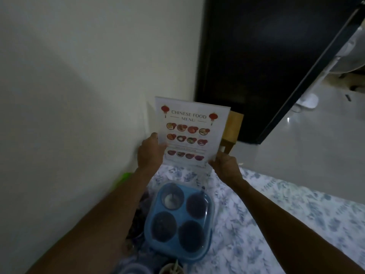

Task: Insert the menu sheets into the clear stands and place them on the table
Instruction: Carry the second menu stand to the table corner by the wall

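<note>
A clear stand holding a white "Chinese Food Menu" sheet (189, 131) with red lanterns and rows of dish photos stands upright at the far end of the table. My left hand (151, 151) grips its lower left edge. Its lower right corner is held by my right hand (227, 167). The foot of the stand meets the floral tablecloth (276, 214) between my two hands. The sheet faces me and sits inside the stand.
A blue four-compartment condiment container (178, 219) with a clear lid sits just in front of the stand. The white wall (79, 95) runs along the left. A wooden stool (233, 129) and a dark panel (266, 66) stand behind the table. Small bowls (169, 269) sit at the near edge.
</note>
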